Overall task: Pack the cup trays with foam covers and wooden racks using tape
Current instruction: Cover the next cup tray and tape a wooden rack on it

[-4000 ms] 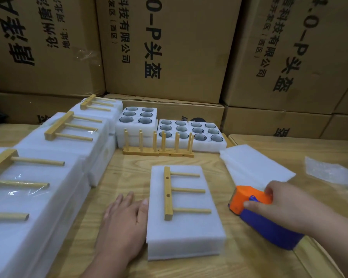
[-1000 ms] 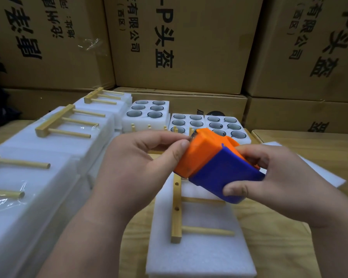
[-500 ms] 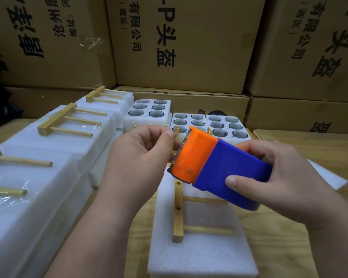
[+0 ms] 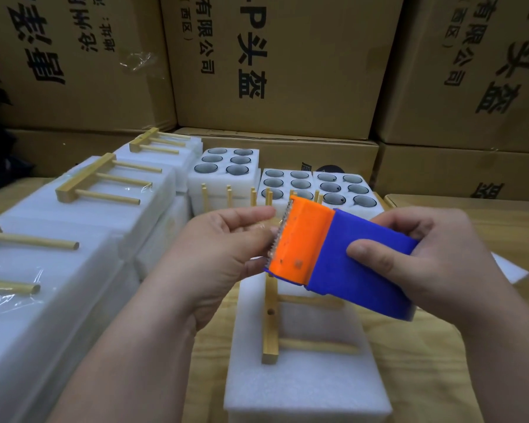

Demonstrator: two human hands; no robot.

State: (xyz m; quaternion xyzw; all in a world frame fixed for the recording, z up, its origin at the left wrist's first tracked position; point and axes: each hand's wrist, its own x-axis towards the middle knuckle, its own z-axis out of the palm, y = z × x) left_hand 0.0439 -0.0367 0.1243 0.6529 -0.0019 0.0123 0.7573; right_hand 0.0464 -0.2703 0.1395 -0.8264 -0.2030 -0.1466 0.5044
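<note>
Along the left edge, a row of taped foam packs (image 4: 83,209) is laid out on the bench (image 4: 477,355), each with a wooden rack on top. Further right, at the back, open cup trays (image 4: 318,186) are set against stacked cardboard boxes (image 4: 272,65), with upright racks (image 4: 228,195) stood just in front of them. The left hand (image 4: 223,254) is raised over the bench, its fingers (image 4: 251,213) curled toward the serrated edge of the tape dispenser (image 4: 336,261); a tape end seems to be pinched there, though clear tape cannot be made out. Below the hands, a foam-covered tray (image 4: 306,380) is seen on the bench with a wooden rack (image 4: 271,337) lying flat on its cover, no tape visible across it. The orange-and-blue dispenser is gripped around its blue body by the right hand (image 4: 434,264), thumb on top, well above the tray. A loose foam sheet (image 4: 510,270) lies at the far right.
</note>
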